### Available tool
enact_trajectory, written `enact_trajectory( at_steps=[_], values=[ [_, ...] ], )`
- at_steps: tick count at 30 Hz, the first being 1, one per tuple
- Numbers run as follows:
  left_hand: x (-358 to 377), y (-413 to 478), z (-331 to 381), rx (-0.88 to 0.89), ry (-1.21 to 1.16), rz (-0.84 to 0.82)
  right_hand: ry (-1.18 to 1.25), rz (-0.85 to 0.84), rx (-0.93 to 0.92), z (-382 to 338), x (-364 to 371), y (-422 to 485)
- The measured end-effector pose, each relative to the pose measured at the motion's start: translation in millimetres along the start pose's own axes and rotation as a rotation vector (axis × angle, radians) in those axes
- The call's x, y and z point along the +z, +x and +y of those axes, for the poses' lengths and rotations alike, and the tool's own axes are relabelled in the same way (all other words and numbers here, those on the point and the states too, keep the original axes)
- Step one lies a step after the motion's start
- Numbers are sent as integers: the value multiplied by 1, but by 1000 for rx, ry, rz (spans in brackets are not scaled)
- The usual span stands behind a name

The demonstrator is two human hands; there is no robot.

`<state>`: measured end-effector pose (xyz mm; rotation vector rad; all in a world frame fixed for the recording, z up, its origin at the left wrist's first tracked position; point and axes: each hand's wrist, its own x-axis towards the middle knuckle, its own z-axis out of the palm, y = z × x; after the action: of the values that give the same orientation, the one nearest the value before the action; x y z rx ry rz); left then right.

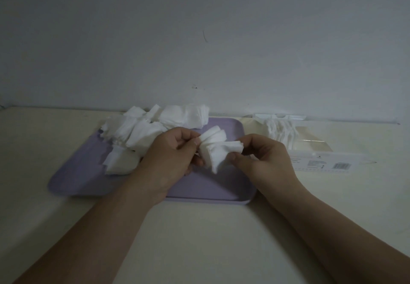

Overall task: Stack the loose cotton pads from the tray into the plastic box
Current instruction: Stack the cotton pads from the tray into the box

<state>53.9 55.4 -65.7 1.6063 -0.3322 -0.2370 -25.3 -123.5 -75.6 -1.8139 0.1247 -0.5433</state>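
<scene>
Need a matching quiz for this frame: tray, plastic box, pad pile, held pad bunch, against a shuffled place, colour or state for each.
Things
1. tray
2. plastic box
3. pad pile
4. pad bunch

Descriptions
A. pinched between left hand and right hand
B. purple, under both hands
C. clear, on the table right of the tray, a few pads inside
D. heaped on the tray's far left part

Pairs: 1-B, 2-C, 3-D, 4-A

Cream table [199, 239] against wall: lilac tray [213, 186] centre, clear plastic box [310, 148] just right
</scene>
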Motion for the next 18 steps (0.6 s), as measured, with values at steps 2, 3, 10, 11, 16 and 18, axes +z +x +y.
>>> enact_trajectory(
  at_steps=[2,3,10,11,16,18],
  values=[
    [1,-1,0,11,35,-23,-48,-9,-1,1,0,0],
    [0,-2,1,20,49,-39,-71,-8,-3,1,0,0],
    [0,-3,3,58,66,-119,-92,28,-33,1,2,1],
    [0,-3,4,44,33,-134,-83,32,-35,1,2,1],
    [-2,-4,3,32,-8,-168,-95,1,-66,-2,2,-2],
    [-2,-3,2,6,-29,-133,-103,4,-78,-3,2,-2]
  ],
)
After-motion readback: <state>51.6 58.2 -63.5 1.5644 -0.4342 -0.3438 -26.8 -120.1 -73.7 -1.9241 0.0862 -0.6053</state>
